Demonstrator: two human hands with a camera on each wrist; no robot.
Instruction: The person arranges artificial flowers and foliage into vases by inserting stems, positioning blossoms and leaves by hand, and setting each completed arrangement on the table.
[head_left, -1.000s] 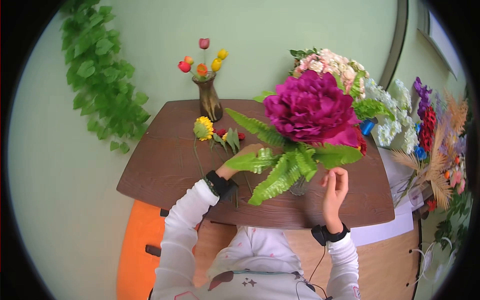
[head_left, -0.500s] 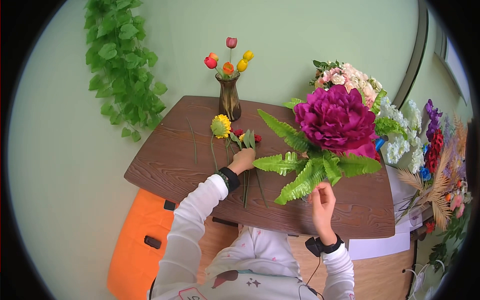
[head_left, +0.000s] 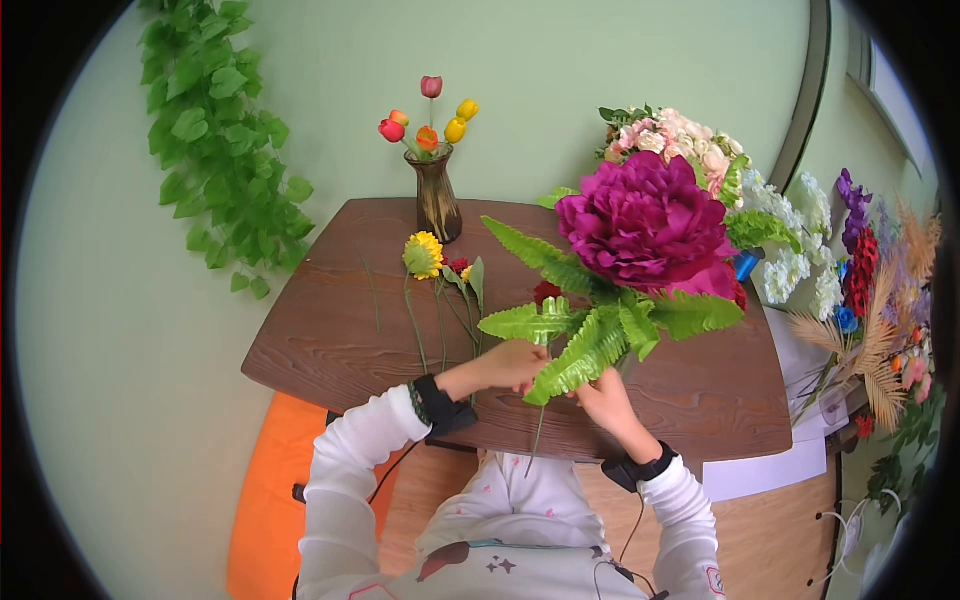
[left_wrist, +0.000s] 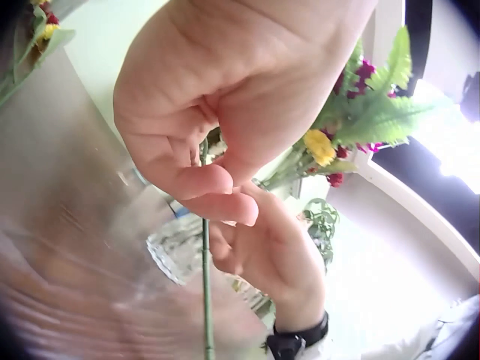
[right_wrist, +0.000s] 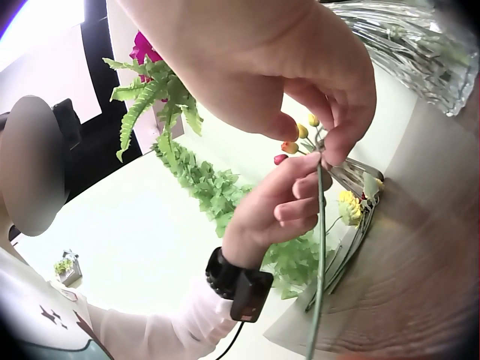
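Note:
My left hand [head_left: 500, 366] pinches the green stem [left_wrist: 207, 285] of a single flower between thumb and fingers. The stem's lower end hangs past the table's near edge, and a red bloom [head_left: 547, 290] shows above the hands beside fern leaves. My right hand [head_left: 608, 402] meets the left one, its fingertips pinching the same stem in the right wrist view. Just beyond the hands stands a clear ribbed glass vase [right_wrist: 448, 71], holding a bouquet with a big magenta peony [head_left: 645, 220] and green fern leaves [head_left: 580, 355]. Those leaves partly cover the right fingers in the head view.
On the brown table [head_left: 320, 340] lie a yellow flower [head_left: 423, 256], a red and yellow flower [head_left: 460, 268] and loose stems. A brown vase [head_left: 436, 200] of tulips stands at the back. Pink and white blooms [head_left: 690, 140] crowd the right back, and an orange seat [head_left: 270, 490] is below left.
My left hand has taken a red flower from the bunch on the table and carried it right. My right hand has moved left under the fern leaves to meet it.

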